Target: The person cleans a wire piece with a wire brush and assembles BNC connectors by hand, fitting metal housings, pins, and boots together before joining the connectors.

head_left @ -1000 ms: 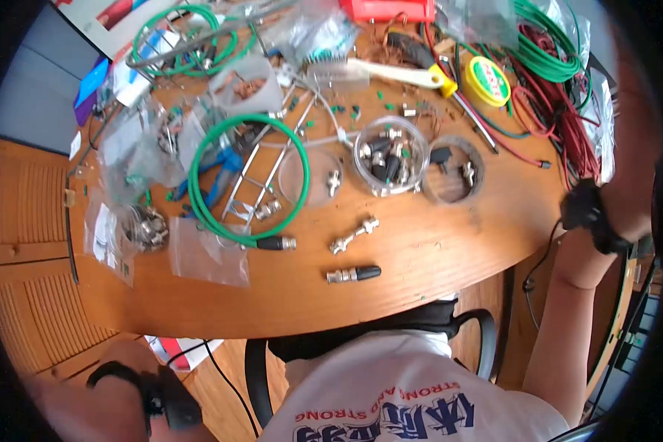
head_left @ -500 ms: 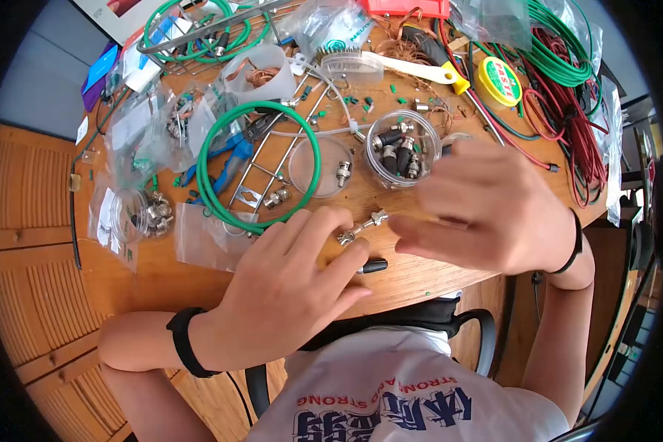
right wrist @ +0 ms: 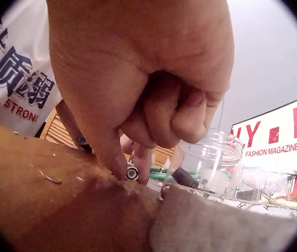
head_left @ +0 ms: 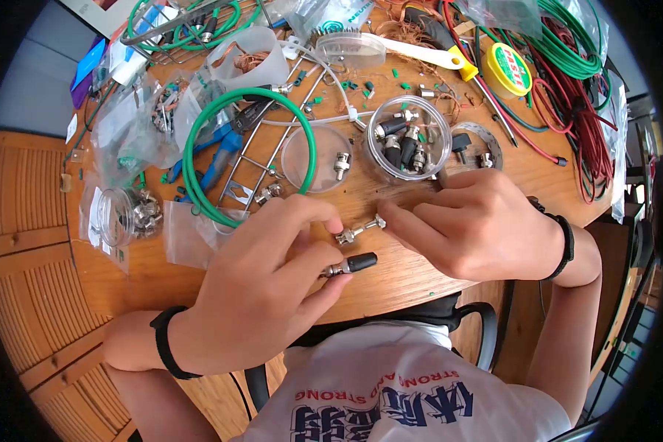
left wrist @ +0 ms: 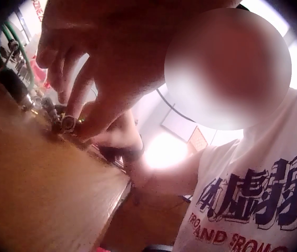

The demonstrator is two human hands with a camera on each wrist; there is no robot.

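Note:
In the head view my left hand [head_left: 265,280] pinches a BNC connector with a black boot [head_left: 362,262] between thumb and fingers. The connector's round metal end [left wrist: 68,124] shows at the fingertips in the left wrist view. Just beyond lies a slim silver BNC adapter piece [head_left: 357,231], close to the left index fingertip. My right hand [head_left: 468,225] has its thumb and index finger at the adapter's right end, the other fingers curled in. From the right wrist camera, a round silver end [right wrist: 131,172] shows between those fingertips.
A clear jar [head_left: 446,158] of connectors stands beyond the right hand. A round lid [head_left: 302,166] holds one connector. Around them are a green cable coil [head_left: 313,147], a wire rack [head_left: 261,163], plastic bags [head_left: 110,140], a yellow paste tin [head_left: 510,72] and red wires [head_left: 593,140].
Both hands came in over the table from its sides. The left hand has taken hold of the black-booted connector; the right fingertips have come down to the silver adapter's end.

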